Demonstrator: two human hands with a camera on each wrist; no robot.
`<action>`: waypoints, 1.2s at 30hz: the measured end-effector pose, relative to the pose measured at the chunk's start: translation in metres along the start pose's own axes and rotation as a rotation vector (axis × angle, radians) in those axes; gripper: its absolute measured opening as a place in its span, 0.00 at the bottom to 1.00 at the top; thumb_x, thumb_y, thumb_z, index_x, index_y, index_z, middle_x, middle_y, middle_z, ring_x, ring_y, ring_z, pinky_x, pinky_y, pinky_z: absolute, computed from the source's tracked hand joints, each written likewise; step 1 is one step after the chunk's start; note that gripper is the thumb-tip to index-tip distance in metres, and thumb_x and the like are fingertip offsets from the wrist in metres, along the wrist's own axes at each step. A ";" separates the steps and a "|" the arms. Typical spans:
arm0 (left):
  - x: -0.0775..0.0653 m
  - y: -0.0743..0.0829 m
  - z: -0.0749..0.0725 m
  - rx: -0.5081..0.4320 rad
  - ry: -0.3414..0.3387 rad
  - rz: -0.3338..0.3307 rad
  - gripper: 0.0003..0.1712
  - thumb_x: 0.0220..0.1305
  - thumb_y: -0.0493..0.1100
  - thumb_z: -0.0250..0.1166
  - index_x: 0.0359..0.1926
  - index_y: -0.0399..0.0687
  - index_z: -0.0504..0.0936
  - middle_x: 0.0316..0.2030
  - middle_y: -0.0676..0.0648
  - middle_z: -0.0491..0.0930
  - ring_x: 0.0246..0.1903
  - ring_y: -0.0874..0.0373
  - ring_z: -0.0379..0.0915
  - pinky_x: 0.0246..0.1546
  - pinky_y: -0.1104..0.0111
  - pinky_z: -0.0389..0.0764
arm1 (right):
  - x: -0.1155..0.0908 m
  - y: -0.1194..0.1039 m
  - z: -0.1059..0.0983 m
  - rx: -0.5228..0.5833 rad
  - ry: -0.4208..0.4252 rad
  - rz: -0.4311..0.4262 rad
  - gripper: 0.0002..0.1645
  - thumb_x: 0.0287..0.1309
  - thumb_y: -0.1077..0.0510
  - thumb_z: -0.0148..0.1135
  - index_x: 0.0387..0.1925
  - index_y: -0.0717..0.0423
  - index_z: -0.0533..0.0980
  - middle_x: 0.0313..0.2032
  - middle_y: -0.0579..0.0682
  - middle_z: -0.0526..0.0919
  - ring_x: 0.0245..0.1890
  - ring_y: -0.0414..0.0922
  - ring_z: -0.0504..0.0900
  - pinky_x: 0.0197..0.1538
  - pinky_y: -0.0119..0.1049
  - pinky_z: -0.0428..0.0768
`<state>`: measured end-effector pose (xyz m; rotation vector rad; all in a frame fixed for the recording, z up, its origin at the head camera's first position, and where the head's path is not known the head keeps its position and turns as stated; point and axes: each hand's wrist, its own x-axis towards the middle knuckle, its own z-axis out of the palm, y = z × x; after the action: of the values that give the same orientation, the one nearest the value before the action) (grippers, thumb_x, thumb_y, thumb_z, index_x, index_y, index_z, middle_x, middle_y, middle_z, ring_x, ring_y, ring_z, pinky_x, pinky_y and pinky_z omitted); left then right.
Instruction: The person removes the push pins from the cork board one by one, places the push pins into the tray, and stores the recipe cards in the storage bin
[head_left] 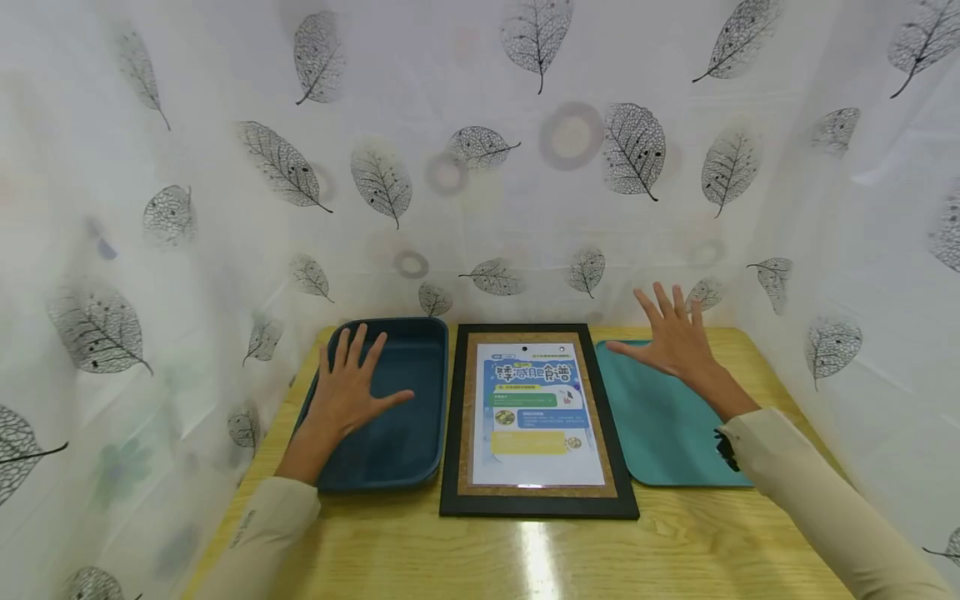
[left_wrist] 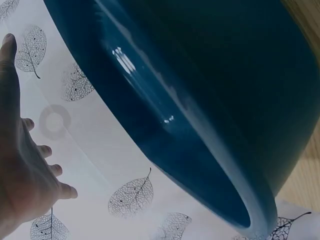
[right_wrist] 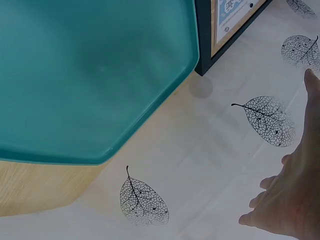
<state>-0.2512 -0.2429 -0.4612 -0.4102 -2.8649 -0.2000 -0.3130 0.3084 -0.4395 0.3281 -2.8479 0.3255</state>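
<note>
Above the dark blue tray (head_left: 408, 375) my left hand (head_left: 347, 396) hovers with its fingers spread and holds nothing. The same deep-walled tray (left_wrist: 200, 125) fills much of the left wrist view, with the left hand (left_wrist: 25, 165) apart from it. My right hand (head_left: 671, 337) is raised over the far part of the flat teal tray (head_left: 660, 433), fingers spread, nothing in it. In the right wrist view the right hand (right_wrist: 292, 185) stands apart from the teal tray (right_wrist: 100, 85). Between the trays lies a black-framed cork board (head_left: 540, 505) bearing a printed sheet (head_left: 540, 467) with Chinese text.
A yellowish wooden table (head_left: 420, 550) carries the trays and the board. White curtains (head_left: 480, 217) printed with dark leaf shapes enclose its back and both sides. A dark band (head_left: 725, 450) shows at my right wrist.
</note>
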 end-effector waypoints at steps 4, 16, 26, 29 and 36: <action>0.000 0.001 0.003 0.002 -0.004 0.002 0.68 0.54 0.82 0.64 0.84 0.53 0.49 0.82 0.35 0.43 0.80 0.33 0.31 0.73 0.30 0.36 | 0.001 -0.003 0.002 -0.012 -0.010 0.000 0.72 0.50 0.19 0.65 0.84 0.48 0.46 0.81 0.67 0.44 0.79 0.71 0.37 0.75 0.71 0.29; 0.007 0.008 0.008 -0.002 -0.005 0.011 0.68 0.55 0.83 0.63 0.84 0.54 0.48 0.82 0.36 0.43 0.80 0.32 0.36 0.74 0.31 0.40 | 0.004 -0.012 -0.001 -0.020 -0.028 0.003 0.71 0.50 0.20 0.66 0.83 0.52 0.50 0.81 0.66 0.45 0.79 0.71 0.38 0.75 0.72 0.36; 0.010 0.018 0.014 -0.037 -0.014 0.027 0.68 0.55 0.83 0.63 0.84 0.54 0.48 0.82 0.37 0.41 0.80 0.32 0.34 0.74 0.31 0.39 | 0.008 -0.017 0.003 -0.032 -0.056 -0.009 0.69 0.52 0.21 0.65 0.83 0.51 0.49 0.81 0.65 0.45 0.80 0.69 0.37 0.77 0.70 0.35; 0.010 0.021 0.018 -0.043 -0.009 0.031 0.68 0.55 0.83 0.63 0.84 0.53 0.49 0.82 0.36 0.43 0.80 0.32 0.36 0.74 0.31 0.41 | 0.008 -0.018 0.005 -0.037 -0.057 -0.015 0.69 0.52 0.21 0.65 0.83 0.52 0.50 0.81 0.65 0.45 0.80 0.69 0.37 0.77 0.69 0.36; 0.010 0.031 0.025 -0.054 -0.024 0.026 0.68 0.54 0.83 0.62 0.84 0.53 0.50 0.82 0.36 0.43 0.80 0.32 0.36 0.75 0.32 0.39 | 0.009 -0.024 0.006 -0.029 -0.083 -0.027 0.69 0.54 0.22 0.65 0.83 0.52 0.48 0.81 0.66 0.45 0.80 0.68 0.35 0.78 0.68 0.38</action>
<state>-0.2565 -0.2068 -0.4799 -0.4625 -2.8809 -0.2709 -0.3166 0.2827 -0.4381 0.3827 -2.9236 0.2714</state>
